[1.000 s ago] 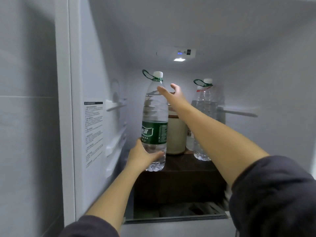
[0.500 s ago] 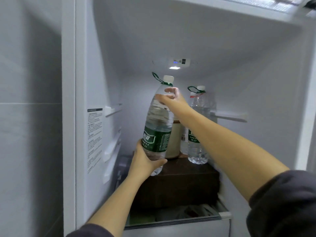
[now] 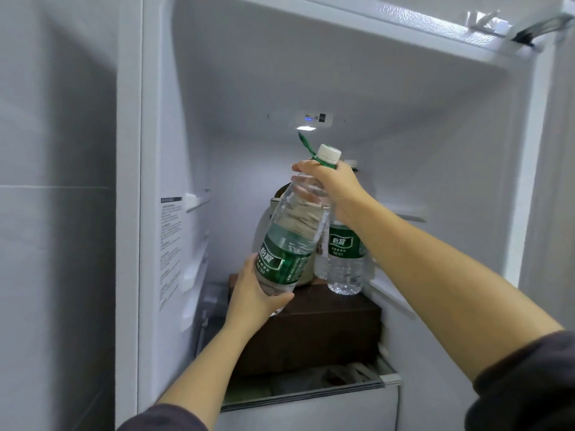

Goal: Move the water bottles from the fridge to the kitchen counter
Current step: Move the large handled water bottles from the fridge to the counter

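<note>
The front bottle is clear plastic with a dark green label printed in white characters, a white cap and a bright green loop at its neck; the rear bottle is clear too, with the same green-and-white label. The fridge is plain white inside, with a small blue light overhead and a white sticker of fine black print. The box is dark brown, the jar cream, and both sleeves dark grey.

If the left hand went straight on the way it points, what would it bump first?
Probably the cream jar standing on the brown box, just behind the tilted bottle whose base the left hand grips. Depth is hard to judge here.
</note>
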Demonstrator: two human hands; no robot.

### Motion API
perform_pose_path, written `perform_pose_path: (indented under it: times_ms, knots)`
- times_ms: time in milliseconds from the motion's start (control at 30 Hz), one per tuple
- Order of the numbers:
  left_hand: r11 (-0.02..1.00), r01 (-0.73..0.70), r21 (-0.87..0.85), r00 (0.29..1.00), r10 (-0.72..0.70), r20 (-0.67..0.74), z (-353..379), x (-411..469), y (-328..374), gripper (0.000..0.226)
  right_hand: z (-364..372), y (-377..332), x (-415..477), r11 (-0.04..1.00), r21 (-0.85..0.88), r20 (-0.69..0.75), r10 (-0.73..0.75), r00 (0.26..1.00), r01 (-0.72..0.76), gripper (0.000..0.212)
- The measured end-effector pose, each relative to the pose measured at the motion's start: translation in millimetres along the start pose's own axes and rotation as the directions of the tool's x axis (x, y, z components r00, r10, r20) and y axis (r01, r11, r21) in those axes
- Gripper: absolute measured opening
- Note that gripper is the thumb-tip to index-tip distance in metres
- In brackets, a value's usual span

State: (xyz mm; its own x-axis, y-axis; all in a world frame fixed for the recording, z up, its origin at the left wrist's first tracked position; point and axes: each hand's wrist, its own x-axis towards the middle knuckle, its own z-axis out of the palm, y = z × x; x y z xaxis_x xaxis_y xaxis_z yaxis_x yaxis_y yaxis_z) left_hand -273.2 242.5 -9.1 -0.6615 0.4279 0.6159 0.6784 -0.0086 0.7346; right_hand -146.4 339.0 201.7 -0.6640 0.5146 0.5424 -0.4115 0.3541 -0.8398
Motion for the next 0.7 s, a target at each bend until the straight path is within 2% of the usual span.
perform_pose_path:
  times_ms: [67, 133, 400, 533, 633, 700]
  knots:
    - [1.000, -0.018, 0.004, 1.000, 0.018, -0.012, 1.1, 0.1, 0.7, 0.090, 0.7, -1.7, -9.2, 0.999, -0.008, -0.020, -0.033, 0.999, 0.033, 0.025]
    - [0.999, -0.028, 0.017, 1.000, 0.028, -0.009, 2.0, 1.4, 1.0, 0.086, 0.8, -3.0, -18.8, 0.996, -0.028, -0.040, -0.087, 0.995, 0.086, 0.005]
    - [0.993, -0.111, 0.045, 0.993, 0.112, -0.036, 7.7, -3.2, 4.6, 0.079, -19.0, 1.0, -65.8, 0.974, -0.092, -0.136, -0.217, 0.967, 0.205, 0.014]
    - [0.964, -0.190, 0.187, 0.976, 0.206, -0.072, 10.7, -14.7, 9.8, 0.086, -33.8, 3.3, -94.1, 0.966, -0.096, -0.090, -0.248, 0.964, 0.240, 0.003]
    - [0.940, -0.256, 0.225, 0.955, 0.282, -0.090, 11.3, -26.9, 19.8, 0.089, -42.6, -2.5, -112.4, 0.958, -0.101, -0.127, -0.281, 0.951, 0.269, 0.026]
    - [0.929, -0.300, 0.218, 0.942, 0.325, -0.086, 9.6, -35.2, 29.9, 0.088, -46.4, -9.4, -125.4, 0.947, -0.095, -0.165, -0.319, 0.933, 0.307, 0.027]
